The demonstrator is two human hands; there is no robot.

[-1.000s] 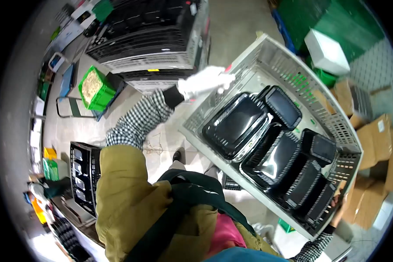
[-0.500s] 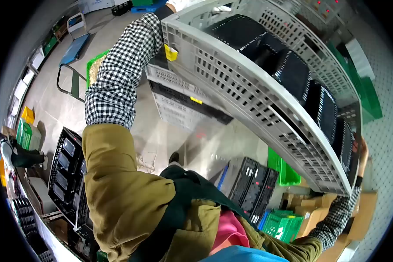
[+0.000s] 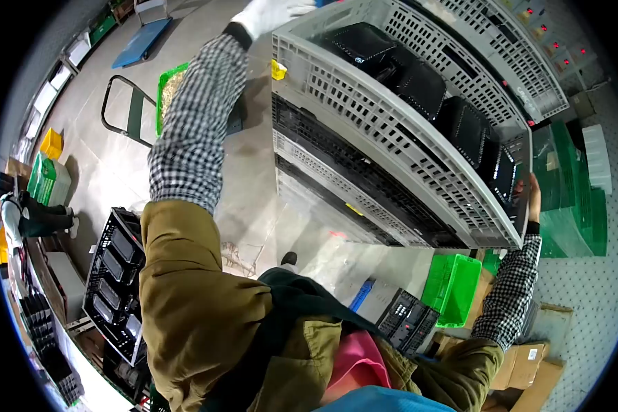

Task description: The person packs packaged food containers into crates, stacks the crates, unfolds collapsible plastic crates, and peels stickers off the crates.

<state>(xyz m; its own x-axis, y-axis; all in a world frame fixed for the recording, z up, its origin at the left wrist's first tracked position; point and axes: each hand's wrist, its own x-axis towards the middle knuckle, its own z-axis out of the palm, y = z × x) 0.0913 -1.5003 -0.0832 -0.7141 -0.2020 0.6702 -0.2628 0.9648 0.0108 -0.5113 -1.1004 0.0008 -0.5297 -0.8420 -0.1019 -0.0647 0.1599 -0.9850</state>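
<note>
A grey perforated plastic crate [image 3: 391,113] stands on top of a stack of black and grey crates [image 3: 364,175]. Inside it lie several black plastic trays [image 3: 422,86]. My left hand [image 3: 271,15], in a white glove, is beside the crate's far left corner. Its fingers are stretched out, partly cut off by the top edge of the view, and grip nothing visible. On the right end wall, my right hand [image 3: 533,197] keeps its fingers hooked at the crate's edge; the fingertips are partly hidden.
Another grey crate [image 3: 491,41] stands behind. At right are green bins [image 3: 573,192], a bright green crate [image 3: 452,288] and cardboard boxes [image 3: 525,364]. A black crate of trays [image 3: 117,278] is at left, near a hand cart [image 3: 134,113] and a person [image 3: 41,216].
The grey crate has come down from a tilted position onto the stack. My left hand has come off its left end and shows above the corner; my right hand stays at the right end.
</note>
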